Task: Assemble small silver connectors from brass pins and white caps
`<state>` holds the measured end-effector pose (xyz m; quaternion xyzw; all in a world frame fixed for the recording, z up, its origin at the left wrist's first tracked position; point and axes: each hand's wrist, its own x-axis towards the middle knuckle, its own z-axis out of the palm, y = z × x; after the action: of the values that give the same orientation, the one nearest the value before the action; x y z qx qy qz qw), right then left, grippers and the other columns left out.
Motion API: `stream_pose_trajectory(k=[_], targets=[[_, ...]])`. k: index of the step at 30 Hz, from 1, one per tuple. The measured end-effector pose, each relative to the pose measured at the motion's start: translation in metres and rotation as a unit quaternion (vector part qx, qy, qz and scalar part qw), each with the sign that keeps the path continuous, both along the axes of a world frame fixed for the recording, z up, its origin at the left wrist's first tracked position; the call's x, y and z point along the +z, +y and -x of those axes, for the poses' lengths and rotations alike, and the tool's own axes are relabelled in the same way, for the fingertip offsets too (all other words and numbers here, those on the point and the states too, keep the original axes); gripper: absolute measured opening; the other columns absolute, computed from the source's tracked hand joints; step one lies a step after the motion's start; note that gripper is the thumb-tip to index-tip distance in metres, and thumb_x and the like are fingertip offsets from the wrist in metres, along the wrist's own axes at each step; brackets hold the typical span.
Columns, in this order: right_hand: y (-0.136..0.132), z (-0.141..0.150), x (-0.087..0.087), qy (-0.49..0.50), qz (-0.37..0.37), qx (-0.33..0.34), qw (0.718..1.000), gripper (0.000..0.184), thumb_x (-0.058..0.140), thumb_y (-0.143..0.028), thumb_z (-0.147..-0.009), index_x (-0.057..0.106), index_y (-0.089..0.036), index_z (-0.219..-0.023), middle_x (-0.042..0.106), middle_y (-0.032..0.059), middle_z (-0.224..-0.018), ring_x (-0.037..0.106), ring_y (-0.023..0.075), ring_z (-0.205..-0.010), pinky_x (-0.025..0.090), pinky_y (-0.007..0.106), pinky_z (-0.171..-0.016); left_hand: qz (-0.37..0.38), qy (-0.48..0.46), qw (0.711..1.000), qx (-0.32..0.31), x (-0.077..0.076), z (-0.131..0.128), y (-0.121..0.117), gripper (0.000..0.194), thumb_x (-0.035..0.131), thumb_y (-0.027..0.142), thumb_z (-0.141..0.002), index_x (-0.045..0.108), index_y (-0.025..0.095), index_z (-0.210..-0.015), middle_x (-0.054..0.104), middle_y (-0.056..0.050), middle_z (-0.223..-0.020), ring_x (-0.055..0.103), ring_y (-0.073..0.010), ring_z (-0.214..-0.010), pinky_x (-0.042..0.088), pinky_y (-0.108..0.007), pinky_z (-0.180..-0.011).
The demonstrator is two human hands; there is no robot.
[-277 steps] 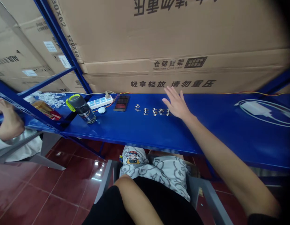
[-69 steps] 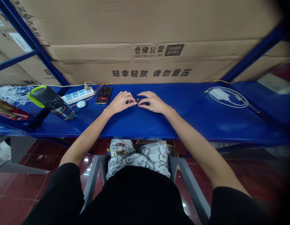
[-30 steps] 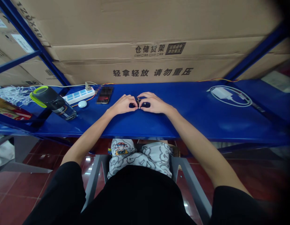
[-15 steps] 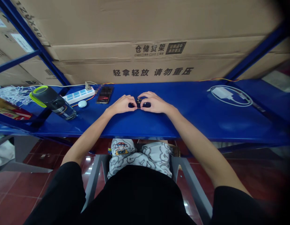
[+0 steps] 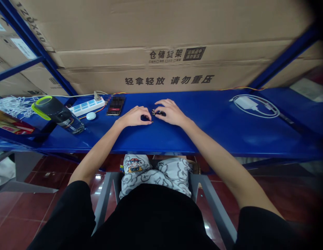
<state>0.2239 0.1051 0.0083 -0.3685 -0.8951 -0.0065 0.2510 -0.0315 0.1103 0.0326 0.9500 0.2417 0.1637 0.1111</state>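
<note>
My left hand (image 5: 137, 116) hovers over the middle of the blue shelf top (image 5: 156, 139). Its thumb and forefinger are pinched around something tiny, of which only a thin brownish edge shows. A short gap away, my right hand (image 5: 171, 111) curves with thumb and fingers about a small dark piece with pale, shiny spots (image 5: 153, 111). Part of that piece is hidden by the fingers, and its kind is too small to make out. The two hands do not touch each other.
On the left stand a dark bottle with a lime-green loop (image 5: 59, 114), a white power strip (image 5: 87, 106), a small white round case (image 5: 90, 116) and a phone (image 5: 115, 106). A white charger with coiled cable (image 5: 247, 103) lies right. Large cardboard boxes (image 5: 140, 31) rise behind.
My hands, which met at the fingertips, have come slightly apart. The dark piece with pale spots stays with my right hand. The view has shifted a little.
</note>
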Motion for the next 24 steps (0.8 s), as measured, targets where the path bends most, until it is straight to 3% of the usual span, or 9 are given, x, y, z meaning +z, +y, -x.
stream_pose_trajectory(k=[9, 16, 24], targets=[[-0.002, 0.003, 0.001, 0.007, 0.009, 0.027, 1.000, 0.014, 0.064, -0.035, -0.095, 0.076, -0.027, -0.094, 0.064, 0.0074, -0.135, 0.053, 0.0311, -0.131, 0.039, 0.056, -0.111, -0.017, 0.021, 0.999, 0.031, 0.004, 0.012, 0.007, 0.016, 0.068, 0.036, -0.092, 0.077, 0.024, -0.085, 0.073, -0.003, -0.096, 0.062, -0.0218, -0.093, 0.040, -0.039, -0.090], [-0.003, -0.006, 0.010, 0.034, 0.025, 0.039, 0.998, 0.018, 0.059, -0.031, -0.095, 0.077, -0.028, -0.095, 0.064, 0.0066, -0.137, 0.052, 0.0313, -0.133, 0.039, 0.058, -0.111, -0.005, 0.002, 1.000, 0.012, 0.004, 0.025, 0.011, 0.020, 0.070, 0.041, -0.090, 0.077, 0.025, -0.082, 0.074, -0.003, -0.096, 0.064, -0.0213, -0.091, 0.042, -0.039, -0.093], [-0.005, -0.019, 0.017, 0.017, 0.036, 0.037, 0.999, 0.013, 0.067, -0.033, -0.090, 0.078, -0.029, -0.094, 0.061, 0.0054, -0.142, 0.049, 0.0334, -0.135, 0.035, 0.060, -0.113, -0.026, 0.005, 0.999, 0.034, 0.002, 0.023, 0.007, 0.017, 0.065, 0.038, -0.093, 0.076, 0.025, -0.092, 0.074, -0.003, -0.097, 0.064, -0.0214, -0.093, 0.042, -0.039, -0.095]])
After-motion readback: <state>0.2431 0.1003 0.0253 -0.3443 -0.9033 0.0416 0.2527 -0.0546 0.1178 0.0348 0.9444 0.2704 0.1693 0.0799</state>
